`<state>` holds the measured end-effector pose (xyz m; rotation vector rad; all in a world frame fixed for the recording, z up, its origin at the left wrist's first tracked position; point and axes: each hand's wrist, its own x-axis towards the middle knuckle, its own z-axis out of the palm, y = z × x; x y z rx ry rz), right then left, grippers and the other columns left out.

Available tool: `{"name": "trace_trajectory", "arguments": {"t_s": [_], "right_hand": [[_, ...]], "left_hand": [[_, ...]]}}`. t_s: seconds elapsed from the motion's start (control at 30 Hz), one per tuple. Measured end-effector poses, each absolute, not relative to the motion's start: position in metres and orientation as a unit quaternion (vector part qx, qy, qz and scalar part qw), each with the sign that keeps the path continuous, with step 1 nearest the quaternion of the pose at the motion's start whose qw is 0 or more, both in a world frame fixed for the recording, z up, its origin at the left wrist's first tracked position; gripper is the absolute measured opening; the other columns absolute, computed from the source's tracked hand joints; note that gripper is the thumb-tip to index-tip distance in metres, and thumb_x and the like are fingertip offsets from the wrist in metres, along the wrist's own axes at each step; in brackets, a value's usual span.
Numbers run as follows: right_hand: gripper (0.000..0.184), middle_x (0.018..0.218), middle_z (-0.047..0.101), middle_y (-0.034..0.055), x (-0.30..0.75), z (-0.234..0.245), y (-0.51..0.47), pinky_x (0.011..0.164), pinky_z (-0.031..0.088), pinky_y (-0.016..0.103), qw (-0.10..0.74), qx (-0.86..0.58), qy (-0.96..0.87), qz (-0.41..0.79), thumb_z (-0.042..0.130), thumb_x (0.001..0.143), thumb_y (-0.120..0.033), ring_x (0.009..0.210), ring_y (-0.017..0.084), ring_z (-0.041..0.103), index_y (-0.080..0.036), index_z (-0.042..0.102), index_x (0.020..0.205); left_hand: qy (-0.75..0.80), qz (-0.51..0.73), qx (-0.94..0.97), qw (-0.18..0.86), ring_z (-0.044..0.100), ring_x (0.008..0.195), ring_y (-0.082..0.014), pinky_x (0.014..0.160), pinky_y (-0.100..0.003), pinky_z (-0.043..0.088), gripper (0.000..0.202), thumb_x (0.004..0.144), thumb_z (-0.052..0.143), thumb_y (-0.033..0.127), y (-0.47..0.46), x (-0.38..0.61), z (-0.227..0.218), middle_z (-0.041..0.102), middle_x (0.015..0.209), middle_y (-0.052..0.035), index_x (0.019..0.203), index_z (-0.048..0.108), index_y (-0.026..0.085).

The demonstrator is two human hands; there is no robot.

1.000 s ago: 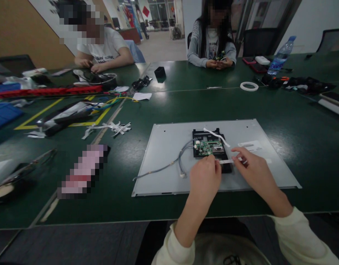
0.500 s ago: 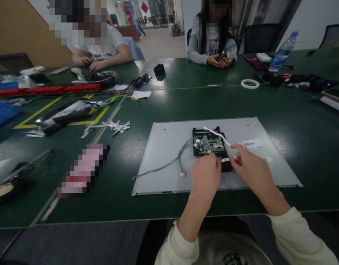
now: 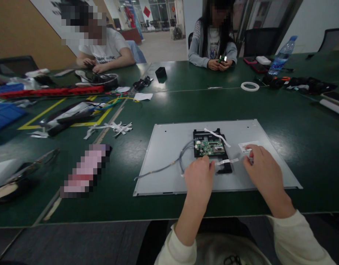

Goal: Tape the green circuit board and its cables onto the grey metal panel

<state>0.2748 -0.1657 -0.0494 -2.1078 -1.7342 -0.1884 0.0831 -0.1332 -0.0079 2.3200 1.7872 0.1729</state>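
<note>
While the left hand (image 3: pixel 199 175) pinches one end of a white strip (image 3: pixel 226 162), the right hand (image 3: pixel 264 173) stands just off the strip's free end, thumb and forefinger curled with a narrow gap. Strip: between the hands, crossing over the near part of a black bracket (image 3: pixel 228 168); contact unclear. Bracket: just beyond the left hand's fingertips, bearing a green circuit board (image 3: pixel 208 148). Panel (image 3: pixel 169 140): pale grey, lying flat under bracket and hands. Cable (image 3: pixel 158 170): grey, leading from the board to the left hand's left. Second strip (image 3: pixel 220 138): white, across the bracket, ahead of both hands. Label (image 3: pixel 242 148): at the right hand's fingertips, partly covered. Scraps (image 3: pixel 121 128): white, heaped well left of the left hand. Tape roll (image 3: pixel 250 89): white, well beyond the right hand.
</note>
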Motion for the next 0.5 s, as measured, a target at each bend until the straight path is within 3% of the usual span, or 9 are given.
{"name": "trace_trajectory", "arguments": {"t_s": [0.17, 0.3, 0.37, 0.5], "right_hand": [[0.041, 0.098, 0.06, 0.0088, 0.311, -0.042, -0.163, 0.076, 0.045, 0.036, 0.176, -0.719, -0.673, 0.01, 0.047, 0.085, -0.032, 0.088, 0.023, 0.058, -0.017, 0.049, 0.122], [0.048, 0.114, 0.06, 0.0129, 0.375, -0.02, -0.116, 0.086, 0.044, 0.039, 0.111, -0.666, -0.736, 0.058, 0.049, 0.086, -0.04, 0.099, 0.025, 0.058, -0.016, 0.049, 0.128], [0.048, 0.12, 0.057, 0.0163, 0.407, -0.009, -0.074, 0.092, 0.041, 0.036, 0.074, -0.661, -0.745, 0.056, 0.049, 0.088, -0.038, 0.107, 0.026, 0.055, -0.011, 0.05, 0.128], [0.048, 0.128, 0.048, 0.0271, 0.45, 0.003, 0.012, 0.1, 0.032, 0.037, 0.097, -0.685, -0.722, 0.021, 0.051, 0.088, -0.026, 0.121, 0.03, 0.044, 0.004, 0.048, 0.126]], "left_hand": [[0.61, 0.078, 0.783, 0.092, 0.062, 0.068, -0.02, 0.052, -0.029, 0.031, 0.022, 0.09, 0.044, 0.029, -0.136, 0.077, -0.008, 0.066, 0.072, -0.0048, 0.079, 0.06, 0.02], [0.598, 0.138, 0.787, 0.061, 0.06, 0.066, -0.0175, 0.053, -0.028, 0.029, 0.021, 0.089, 0.046, 0.025, -0.14, 0.078, -0.011, 0.065, 0.069, -0.0024, 0.073, 0.059, 0.019], [0.576, 0.176, 0.797, 0.05, 0.059, 0.064, -0.0162, 0.054, -0.028, 0.029, 0.021, 0.088, 0.048, 0.024, -0.143, 0.08, -0.013, 0.064, 0.067, -0.0014, 0.07, 0.058, 0.019], [0.529, 0.235, 0.815, 0.027, 0.056, 0.06, -0.0149, 0.054, -0.029, 0.028, 0.02, 0.087, 0.051, 0.022, -0.145, 0.081, -0.015, 0.062, 0.063, -0.0006, 0.068, 0.055, 0.019]]}}
